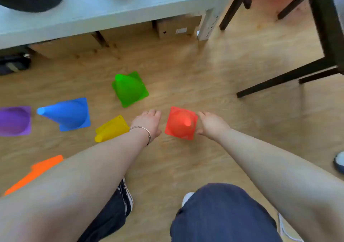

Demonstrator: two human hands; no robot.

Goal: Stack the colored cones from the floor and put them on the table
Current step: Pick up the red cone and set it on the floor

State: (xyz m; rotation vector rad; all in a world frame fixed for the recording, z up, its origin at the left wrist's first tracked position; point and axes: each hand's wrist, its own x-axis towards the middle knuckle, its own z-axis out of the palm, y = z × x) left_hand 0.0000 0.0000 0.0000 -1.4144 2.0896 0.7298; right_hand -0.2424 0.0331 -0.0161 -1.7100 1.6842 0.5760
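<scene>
- On the wooden floor (204,85), between both hands, the red cone (181,123) stands upright; it looks like thin, light, springy plastic, best taken by its square base edges.
- The right hand (211,125) curls narrowly on the base's right edge; the left hand (149,123) hovers spread, just beside, empty.
- Green cone (129,89), yellow cone (111,129), blue cone (67,114), purple cone (14,120) and orange cone (35,171) lie apart, unstacked.
- The table (111,5) stands beyond.
</scene>
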